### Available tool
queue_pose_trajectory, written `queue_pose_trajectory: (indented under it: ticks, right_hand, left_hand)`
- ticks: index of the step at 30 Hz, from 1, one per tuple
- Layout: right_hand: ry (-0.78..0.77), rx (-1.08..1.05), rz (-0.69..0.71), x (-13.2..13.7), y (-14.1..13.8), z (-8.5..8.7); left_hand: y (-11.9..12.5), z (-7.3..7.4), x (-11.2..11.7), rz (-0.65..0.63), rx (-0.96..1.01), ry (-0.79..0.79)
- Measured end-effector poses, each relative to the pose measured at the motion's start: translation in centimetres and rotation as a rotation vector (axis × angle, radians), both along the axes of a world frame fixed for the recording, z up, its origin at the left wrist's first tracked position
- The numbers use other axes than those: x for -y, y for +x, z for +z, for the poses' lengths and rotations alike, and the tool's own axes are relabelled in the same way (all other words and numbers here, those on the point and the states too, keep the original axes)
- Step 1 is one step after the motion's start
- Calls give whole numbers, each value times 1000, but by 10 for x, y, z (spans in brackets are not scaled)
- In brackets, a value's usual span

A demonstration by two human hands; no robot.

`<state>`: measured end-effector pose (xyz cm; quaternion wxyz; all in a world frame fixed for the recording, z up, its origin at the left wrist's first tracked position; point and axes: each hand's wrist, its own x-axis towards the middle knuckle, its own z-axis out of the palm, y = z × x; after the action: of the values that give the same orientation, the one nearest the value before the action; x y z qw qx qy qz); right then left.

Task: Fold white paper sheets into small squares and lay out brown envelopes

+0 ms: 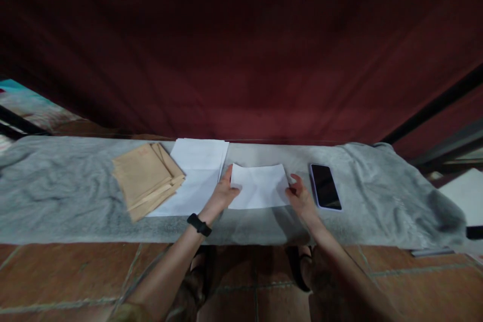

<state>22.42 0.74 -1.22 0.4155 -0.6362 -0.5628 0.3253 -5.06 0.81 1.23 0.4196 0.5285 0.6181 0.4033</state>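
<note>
A folded white sheet of paper [258,186] lies on the grey cloth [68,196] in front of me. My left hand [223,192], with a black band on the wrist, pinches the sheet's left edge, thumb on top. My right hand [299,194] grips the sheet's right edge with curled fingers. A stack of white sheets [196,173] lies just left of my left hand. A fanned pile of brown envelopes [145,178] overlaps the stack's left side.
A black phone [325,186] lies face up just right of my right hand. A dark red curtain [241,45] hangs behind the covered surface. Reddish floor tiles [56,271] and my feet show below the cloth's near edge.
</note>
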Motion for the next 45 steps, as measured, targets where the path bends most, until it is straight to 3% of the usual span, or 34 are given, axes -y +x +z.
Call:
queue_pose_trajectory:
  ticks: [4, 9, 12, 15, 19, 24, 34, 45]
  right_hand:
    - [72, 422, 79, 11, -3, -3]
    - [89, 661, 135, 14, -4, 0]
    - [67, 802, 96, 13, -5, 7]
    - [139, 783, 113, 10, -13, 11]
    - [295, 571, 318, 6, -42, 5]
    - [300, 566, 434, 5, -72, -8]
    - [278, 726, 356, -3, -77, -10]
    - [277, 788, 221, -8, -71, -16]
  left_hand:
    - [7, 0, 4, 28, -289, 86]
    - [25, -2, 18, 1, -700, 193]
    - [44, -6, 27, -92, -840, 292]
    - [63, -12, 31, -222, -823, 328]
    - [77, -20, 30, -290, -808, 324]
    - [78, -25, 26, -342, -835, 309]
    - [65, -29, 18, -234, -699, 318]
    - [46, -31, 10, -86, -848, 283]
